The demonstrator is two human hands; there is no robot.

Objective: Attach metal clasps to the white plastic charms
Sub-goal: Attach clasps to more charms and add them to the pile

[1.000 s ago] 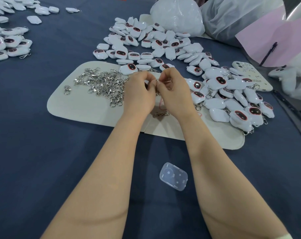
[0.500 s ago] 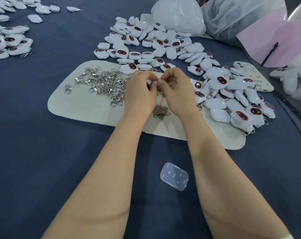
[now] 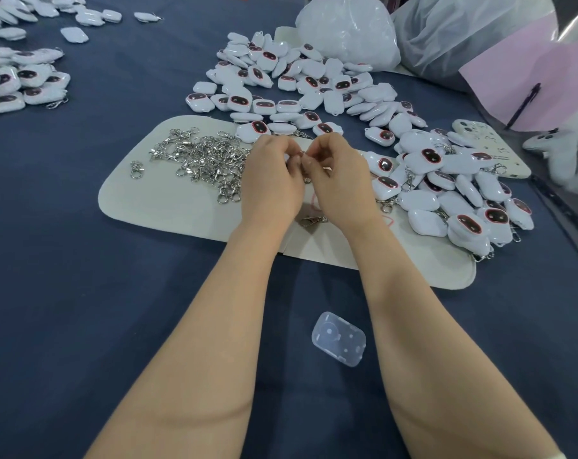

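My left hand (image 3: 272, 180) and my right hand (image 3: 339, 182) meet fingertip to fingertip above a cream mat (image 3: 168, 203). Between the fingertips they pinch a small metal clasp (image 3: 303, 154); a charm in the hands is hidden, if there is one. A heap of loose silver clasps (image 3: 204, 160) lies on the mat just left of my left hand. One single clasp (image 3: 312, 220) lies on the mat under my wrists. White plastic charms (image 3: 297, 84) with dark red-rimmed windows are piled behind the hands. More charms (image 3: 453, 193), several with clasps on them, lie to the right.
A clear plastic lid (image 3: 339, 337) lies on the blue cloth between my forearms. Another group of charms (image 3: 19, 84) sits far left. White plastic bags (image 3: 347, 31) and a pink sheet (image 3: 529, 84) with a pen stand at the back right, next to a phone case (image 3: 489, 147).
Both hands stay together at the same spot; the fingers have shifted slightly around the clasp. Nothing else on the table has moved.
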